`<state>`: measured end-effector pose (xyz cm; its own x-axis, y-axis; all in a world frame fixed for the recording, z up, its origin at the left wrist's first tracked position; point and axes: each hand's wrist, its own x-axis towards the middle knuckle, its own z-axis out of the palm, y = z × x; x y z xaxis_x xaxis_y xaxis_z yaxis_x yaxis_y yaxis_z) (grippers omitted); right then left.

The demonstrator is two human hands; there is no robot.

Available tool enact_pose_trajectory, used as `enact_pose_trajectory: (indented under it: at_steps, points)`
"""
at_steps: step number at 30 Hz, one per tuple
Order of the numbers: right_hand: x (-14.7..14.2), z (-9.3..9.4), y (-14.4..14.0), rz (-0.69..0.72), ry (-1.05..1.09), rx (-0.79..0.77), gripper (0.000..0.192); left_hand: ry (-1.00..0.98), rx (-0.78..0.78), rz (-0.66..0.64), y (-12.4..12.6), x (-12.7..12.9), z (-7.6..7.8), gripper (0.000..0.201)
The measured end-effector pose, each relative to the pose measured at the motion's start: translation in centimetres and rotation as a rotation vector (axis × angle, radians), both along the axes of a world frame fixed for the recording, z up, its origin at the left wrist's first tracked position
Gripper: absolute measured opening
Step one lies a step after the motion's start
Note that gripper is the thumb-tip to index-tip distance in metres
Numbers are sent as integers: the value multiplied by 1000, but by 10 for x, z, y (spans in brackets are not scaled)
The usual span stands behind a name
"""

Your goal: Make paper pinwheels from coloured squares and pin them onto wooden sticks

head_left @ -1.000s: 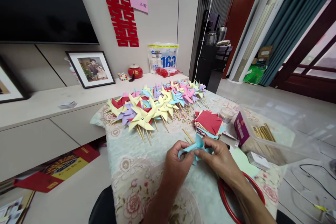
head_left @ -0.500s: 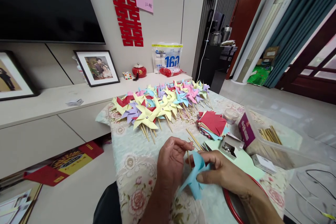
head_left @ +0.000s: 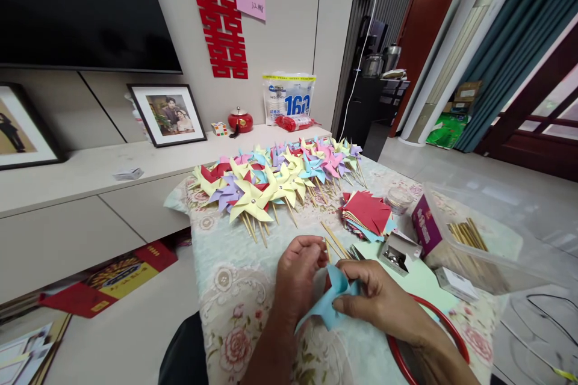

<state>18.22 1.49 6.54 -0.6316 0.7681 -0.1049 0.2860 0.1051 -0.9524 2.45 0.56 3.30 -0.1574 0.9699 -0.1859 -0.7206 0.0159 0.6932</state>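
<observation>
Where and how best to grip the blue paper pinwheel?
Blue paper pinwheel: probably a light pinch near its gathered middle, from the right, where the right hand already has its thumb. The flaps flare outward and look thin, so they may crease; the left hand crowds the left side.

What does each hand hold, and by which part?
The right hand pinches the blue paper pinwheel near its centre. Whether the left hand grips the nearby wooden stick is unclear.

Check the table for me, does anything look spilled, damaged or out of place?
Nothing looks spilled or damaged. It's only slightly untidy: the stack of cut paper is fanned out with uneven edges, and a few loose sticks lie outside the clear plastic tub that holds many others.
</observation>
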Motion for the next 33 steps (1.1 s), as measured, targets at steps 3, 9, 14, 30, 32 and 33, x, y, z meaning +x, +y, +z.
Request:
enact_pose_trajectory:
  at_steps: [3, 9, 14, 30, 32, 33]
  points:
    - [-2, -1, -1, 35, 22, 59, 11, 64, -8, -101, 0, 4, -4, 33]
    - [0, 7, 3, 80, 12, 128, 9, 23, 42, -52, -4, 5, 3, 23]
    - [15, 20, 4, 118, 28, 188, 5, 11, 65, -36, -8, 5, 13, 18]
    - [28, 5, 7, -38, 113, 232, 25, 58, 6, -27, -6, 10, 11, 32]
    - [28, 4, 8, -59, 146, 236, 26, 69, -9, -32, -5, 11, 12, 35]
    - [28, 4, 9, -71, 163, 243, 25, 73, -20, -31, -4, 12, 13, 35]
